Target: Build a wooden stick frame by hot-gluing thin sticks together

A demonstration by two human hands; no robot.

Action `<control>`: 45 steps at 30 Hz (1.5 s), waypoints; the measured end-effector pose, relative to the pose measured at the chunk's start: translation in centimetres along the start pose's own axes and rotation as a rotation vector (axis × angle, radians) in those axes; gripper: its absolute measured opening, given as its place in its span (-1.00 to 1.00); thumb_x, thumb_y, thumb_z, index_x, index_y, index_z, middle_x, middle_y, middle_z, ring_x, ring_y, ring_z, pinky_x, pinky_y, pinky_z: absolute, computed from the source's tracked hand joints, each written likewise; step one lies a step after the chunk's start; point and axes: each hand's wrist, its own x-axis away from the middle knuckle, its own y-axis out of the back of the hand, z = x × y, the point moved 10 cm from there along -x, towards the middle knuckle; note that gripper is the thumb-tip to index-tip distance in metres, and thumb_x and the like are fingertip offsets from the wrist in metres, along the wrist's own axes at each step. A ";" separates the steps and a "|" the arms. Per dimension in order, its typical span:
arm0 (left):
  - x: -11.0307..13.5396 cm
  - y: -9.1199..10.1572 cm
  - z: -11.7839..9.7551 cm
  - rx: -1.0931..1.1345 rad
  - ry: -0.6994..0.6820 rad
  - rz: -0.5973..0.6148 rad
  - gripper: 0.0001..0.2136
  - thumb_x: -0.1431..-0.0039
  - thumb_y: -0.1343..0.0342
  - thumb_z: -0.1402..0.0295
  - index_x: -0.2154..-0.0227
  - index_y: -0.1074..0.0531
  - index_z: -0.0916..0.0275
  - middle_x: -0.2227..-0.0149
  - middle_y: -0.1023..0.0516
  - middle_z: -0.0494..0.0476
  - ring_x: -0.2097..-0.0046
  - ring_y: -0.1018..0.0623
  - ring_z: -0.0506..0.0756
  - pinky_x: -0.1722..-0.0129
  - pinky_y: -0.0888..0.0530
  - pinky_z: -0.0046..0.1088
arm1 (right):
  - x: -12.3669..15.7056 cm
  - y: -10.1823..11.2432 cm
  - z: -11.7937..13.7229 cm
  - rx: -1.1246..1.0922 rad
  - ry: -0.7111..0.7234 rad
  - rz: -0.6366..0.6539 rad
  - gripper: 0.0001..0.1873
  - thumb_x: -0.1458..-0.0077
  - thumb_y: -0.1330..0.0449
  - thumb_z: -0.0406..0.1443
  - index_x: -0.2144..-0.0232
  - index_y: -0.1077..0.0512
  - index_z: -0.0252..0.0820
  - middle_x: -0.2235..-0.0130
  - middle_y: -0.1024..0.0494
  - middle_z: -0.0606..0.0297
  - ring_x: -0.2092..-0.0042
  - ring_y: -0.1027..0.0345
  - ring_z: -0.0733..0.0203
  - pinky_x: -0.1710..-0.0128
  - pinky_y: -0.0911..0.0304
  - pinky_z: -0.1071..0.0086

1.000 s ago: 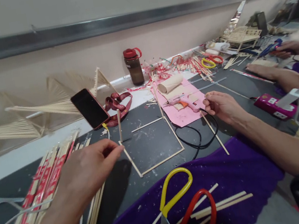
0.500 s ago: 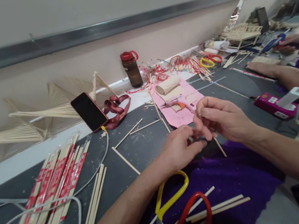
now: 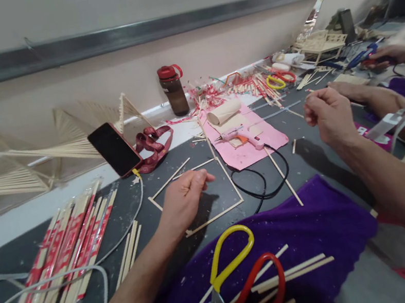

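Observation:
My left hand [image 3: 187, 196] hovers over an open frame of thin wooden sticks [image 3: 214, 218], its fingers curled and the thumb pressed against them. Whatever may be in it is hidden. Off to the right, my right hand [image 3: 330, 116] is raised above the table with its fingers closed together; I cannot make out anything in them. Between the hands, a pink glue gun [image 3: 242, 136] lies on a pink sheet [image 3: 275, 144], its black cable [image 3: 265, 182] looped in front. A loose stick [image 3: 284, 179] crosses the cable and touches the purple cloth [image 3: 309, 221].
Scissors with yellow and red handles [image 3: 233, 261] lie nearest me, among several sticks. Wrapped chopstick packets [image 3: 56, 266] and a propped phone [image 3: 115, 150] are at left. A bottle [image 3: 175, 93] stands by the wall. Another person's arm [image 3: 393, 102] reaches in from the right.
My hands have separated: the left moved left over the stick frame, the right moved right and up. The glue gun's handle, its cable and more of the frame now show.

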 end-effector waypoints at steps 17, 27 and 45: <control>1.3 7.4 0.6 -0.306 -0.126 -0.287 -0.78 -0.10 -0.04 0.21 0.27 -0.49 0.15 0.21 -0.49 0.05 0.29 -0.50 0.02 0.29 -0.41 -0.47 | 9.5 -18.8 10.2 -0.031 0.135 0.836 -0.84 0.00 -0.15 -0.35 0.32 -0.46 -0.28 0.46 -0.43 0.38 0.48 -0.23 0.44 0.51 -0.14 0.52; 0.9 7.6 6.0 -0.774 0.081 -0.207 -0.74 -0.15 0.04 0.24 0.21 -0.50 0.15 0.12 -0.51 0.10 0.16 -0.52 0.13 0.25 -0.40 -0.40 | 8.5 -31.9 18.6 0.701 0.857 0.756 -0.69 -0.22 0.03 -0.21 0.22 -0.42 -0.31 0.30 -0.46 0.19 0.29 -0.28 0.25 0.31 -0.07 0.39; 0.7 6.0 9.3 -0.807 0.164 -0.077 -0.71 -0.16 0.11 0.33 0.26 -0.52 0.24 0.22 -0.51 0.28 0.16 -0.52 0.21 0.21 -0.40 -0.33 | 15.3 -24.4 4.5 0.968 0.777 1.017 -0.71 -0.24 0.10 -0.33 0.24 -0.42 -0.23 0.24 -0.48 0.17 0.29 -0.33 0.25 0.44 0.00 0.44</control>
